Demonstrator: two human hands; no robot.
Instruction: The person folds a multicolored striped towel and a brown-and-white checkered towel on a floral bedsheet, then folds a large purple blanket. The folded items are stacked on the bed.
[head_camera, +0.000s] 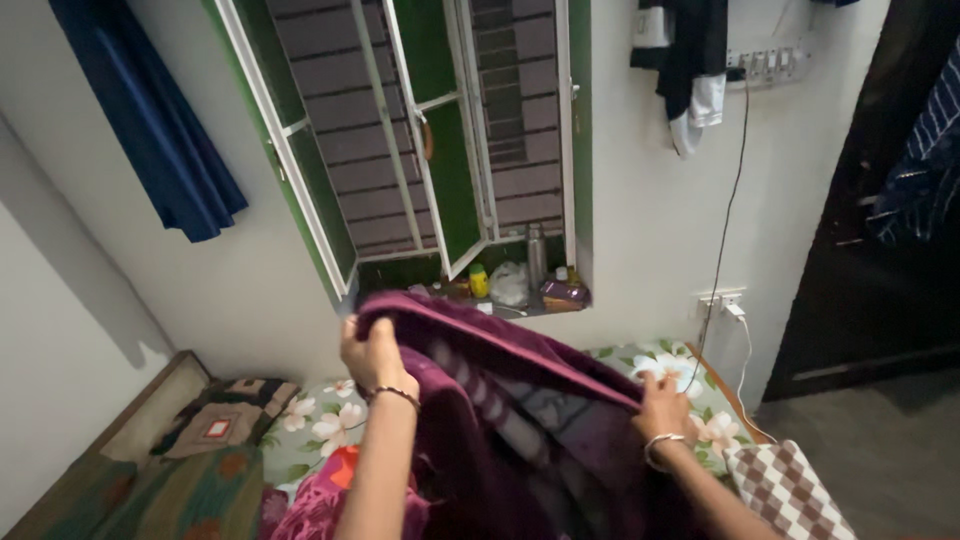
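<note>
A thick purple blanket (520, 400) with pale stripes is lifted up in front of me, over a bed. My left hand (372, 355) grips its upper left edge, raised near the window sill. My right hand (665, 405) grips the upper right edge, a little lower. Both wrists wear thin bangles. The blanket hangs down between my arms and hides the middle of the bed.
A floral bedsheet (320, 425) covers the bed, with a patterned pillow (225, 420) at left and a checked pillow (790, 490) at right. An open green window (440, 150) has bottles (480, 280) on its sill. A blue curtain (150, 120), hanging clothes (690, 60) and a dark wardrobe (880, 250) surround me.
</note>
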